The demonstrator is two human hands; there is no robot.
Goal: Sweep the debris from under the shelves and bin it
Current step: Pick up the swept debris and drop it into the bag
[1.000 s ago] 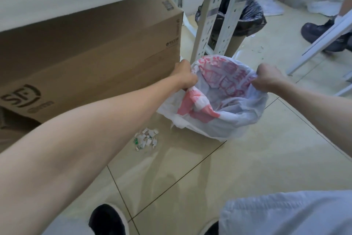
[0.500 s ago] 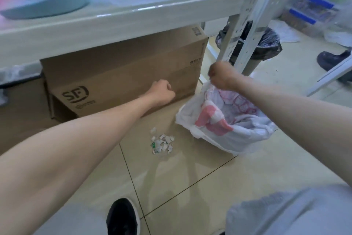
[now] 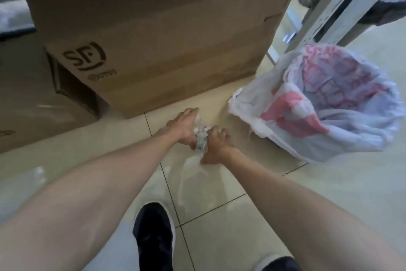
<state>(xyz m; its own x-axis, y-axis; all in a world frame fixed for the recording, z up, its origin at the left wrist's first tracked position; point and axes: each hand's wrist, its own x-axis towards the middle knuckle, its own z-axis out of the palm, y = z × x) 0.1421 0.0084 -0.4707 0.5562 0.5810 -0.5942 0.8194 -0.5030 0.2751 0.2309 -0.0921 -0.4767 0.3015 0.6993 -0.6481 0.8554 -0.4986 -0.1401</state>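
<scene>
A small heap of white and green paper scraps (image 3: 201, 136) lies on the tiled floor in front of a big cardboard box. My left hand (image 3: 183, 127) presses against the heap from the left, fingers stretched forward. My right hand (image 3: 216, 144) cups it from the right with fingers curled. The scraps are squeezed between both hands and mostly hidden. A white plastic bag with red print (image 3: 325, 106) stands open on the floor to the right, a short way from my right hand.
The cardboard box marked SF (image 3: 153, 36) stands under the shelf, with a second box (image 3: 26, 95) to its left. White shelf uprights (image 3: 334, 5) rise behind the bag, and a black-lined bin (image 3: 393, 5) sits behind them. My black shoe (image 3: 153, 235) is below the hands.
Both hands have let go of the bag and dropped to the floor, closing in on the scraps from either side. The view has tilted down; the bag now stands on its own.
</scene>
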